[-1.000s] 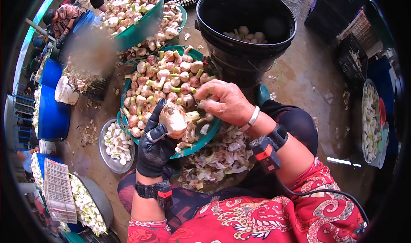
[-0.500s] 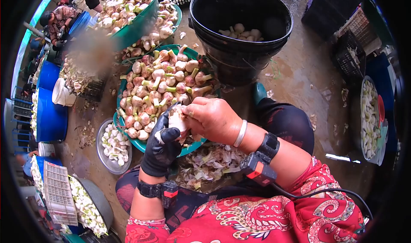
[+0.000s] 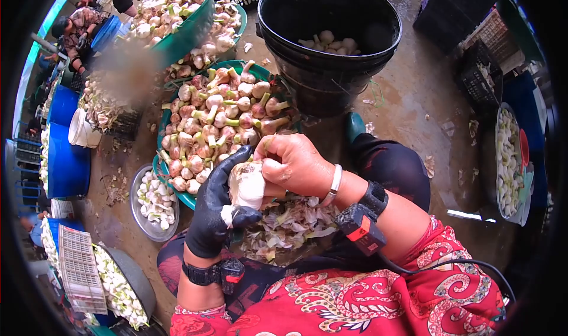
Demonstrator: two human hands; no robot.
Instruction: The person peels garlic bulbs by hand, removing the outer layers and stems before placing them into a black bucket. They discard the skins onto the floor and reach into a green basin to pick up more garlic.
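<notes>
My left hand (image 3: 216,209), in a black glove, is closed around a garlic bulb (image 3: 247,186). The bulb's side facing me is white and smooth, with brownish skin left along its upper edge. My right hand (image 3: 297,164) is bare, with thumb and forefinger pinched at the bulb's right edge; its fingertips partly hide what they grip. Just beyond both hands stands a green basin (image 3: 161,173) heaped with unpeeled garlic bulbs (image 3: 216,108). Below them lies a pile of loose garlic skins (image 3: 287,229).
A black bucket (image 3: 322,78) with some pale bulbs inside stands ahead. At left, a metal bowl (image 3: 137,214) holds white garlic, near blue tubs (image 3: 70,164) and a white bucket (image 3: 84,129). A long tray of peeled garlic (image 3: 509,164) is at right. Another person (image 3: 77,31) sits far left.
The bulb has turned and shows a larger white, bare face. My left hand has shifted slightly down and right, and the right hand's fingers have moved up along the bulb's edge.
</notes>
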